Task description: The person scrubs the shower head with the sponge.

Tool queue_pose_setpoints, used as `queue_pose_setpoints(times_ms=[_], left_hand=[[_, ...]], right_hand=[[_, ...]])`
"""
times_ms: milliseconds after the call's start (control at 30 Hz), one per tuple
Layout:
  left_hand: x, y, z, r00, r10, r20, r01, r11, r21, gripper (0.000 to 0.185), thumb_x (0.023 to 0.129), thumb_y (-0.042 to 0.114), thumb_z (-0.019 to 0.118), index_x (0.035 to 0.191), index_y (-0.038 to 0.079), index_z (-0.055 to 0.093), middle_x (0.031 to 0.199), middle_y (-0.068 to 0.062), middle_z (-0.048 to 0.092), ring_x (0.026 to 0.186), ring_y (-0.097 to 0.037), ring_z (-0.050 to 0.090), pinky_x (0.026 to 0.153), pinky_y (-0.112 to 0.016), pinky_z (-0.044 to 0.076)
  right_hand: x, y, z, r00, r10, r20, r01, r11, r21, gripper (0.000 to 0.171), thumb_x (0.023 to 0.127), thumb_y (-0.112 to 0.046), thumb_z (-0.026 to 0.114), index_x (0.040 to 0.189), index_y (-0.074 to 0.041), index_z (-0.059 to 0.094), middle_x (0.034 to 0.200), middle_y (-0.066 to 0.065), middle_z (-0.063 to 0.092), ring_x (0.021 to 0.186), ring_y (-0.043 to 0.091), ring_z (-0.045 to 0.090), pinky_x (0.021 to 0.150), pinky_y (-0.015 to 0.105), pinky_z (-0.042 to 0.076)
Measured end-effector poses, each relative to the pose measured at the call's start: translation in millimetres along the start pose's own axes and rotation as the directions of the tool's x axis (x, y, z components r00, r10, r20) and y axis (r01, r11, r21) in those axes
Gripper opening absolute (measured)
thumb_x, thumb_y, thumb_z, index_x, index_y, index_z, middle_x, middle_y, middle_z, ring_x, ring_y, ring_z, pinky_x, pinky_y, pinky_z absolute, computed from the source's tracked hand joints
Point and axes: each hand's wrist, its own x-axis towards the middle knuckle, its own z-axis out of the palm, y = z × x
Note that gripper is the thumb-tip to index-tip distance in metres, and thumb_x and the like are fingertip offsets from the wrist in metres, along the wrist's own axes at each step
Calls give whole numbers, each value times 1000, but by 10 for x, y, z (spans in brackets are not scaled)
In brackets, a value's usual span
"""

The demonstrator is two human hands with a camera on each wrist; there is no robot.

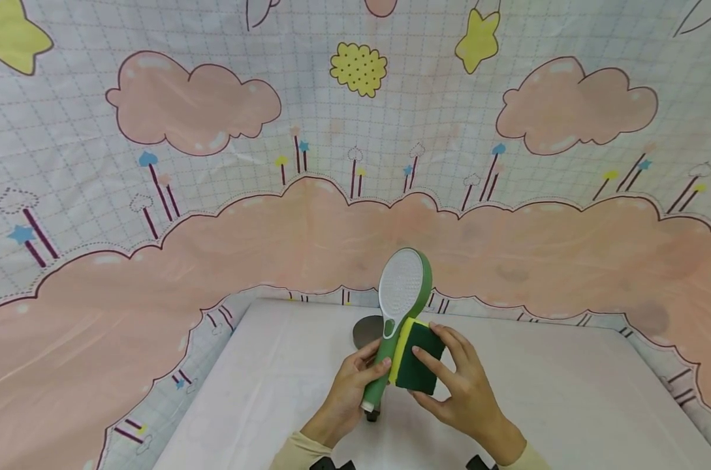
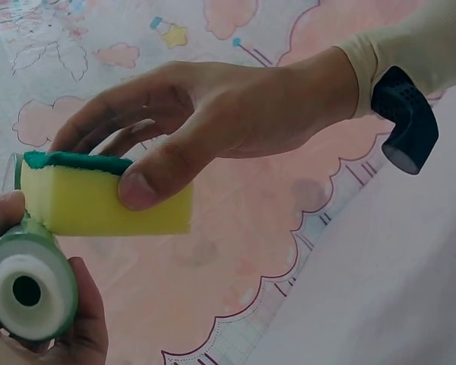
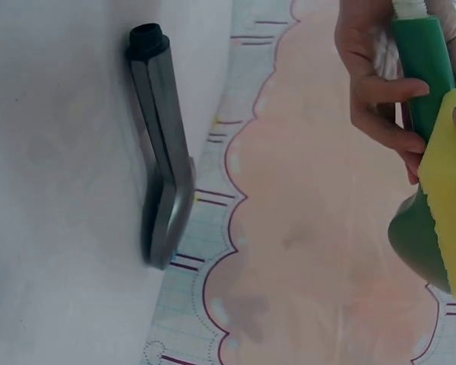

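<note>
Left hand [image 1: 346,391] fingers are curled round the handle of a green shower head [image 1: 397,312], which is held upright above the near middle of the white desk [image 1: 567,391], its white face turned toward the camera. A yellow-and-green sponge [image 1: 416,359] is pinched between thumb and fingers of the right hand [image 1: 461,391] and pressed against the right side of the handle. A grey shower head [image 3: 161,152] lies on the desk just behind, before a cloud-patterned backdrop [image 1: 214,196]

Two shower heads: one green [image 1: 397,313] held up, one grey [image 1: 367,329] lying behind on the table. One sponge [image 1: 416,359]. Two hands, left [image 1: 346,395] and right [image 1: 458,385].
</note>
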Motion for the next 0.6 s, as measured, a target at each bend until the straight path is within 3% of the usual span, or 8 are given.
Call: queue_pose_setpoints(times_ms=[200,433,600], left_hand=[[14,-13,-17,1000,5,16,-5,1000,-29,62,94,16,66,146,-4,40,134,-10,57,111,-11,59,90,-21,51],[16,-22,-59,999,13,35,-12,999,-29,63,90,9,69,144,-7,41,121,-6,61,100,-12,59,79,-22,53],[0,-37,-93,999,14,42,-14,1000,5,63,90,8,68,144,-8,40,121,-6,61,101,-11,57,80,-24,52]], right_hand=[[5,-14,-22,1000,-6,24,6,1000,4,55,91,-58,57,126,-16,67,139,24,52,128,37,45,120,25,18],[77,38,-77,999,-40,4,40,999,-28,53,92,-57,56,124,-17,68,137,24,54,125,39,47,113,31,27],[111,68,-126,999,-42,-18,41,998,-57,53,92,-57,55,123,-17,68,136,25,54,123,40,48,104,38,33]])
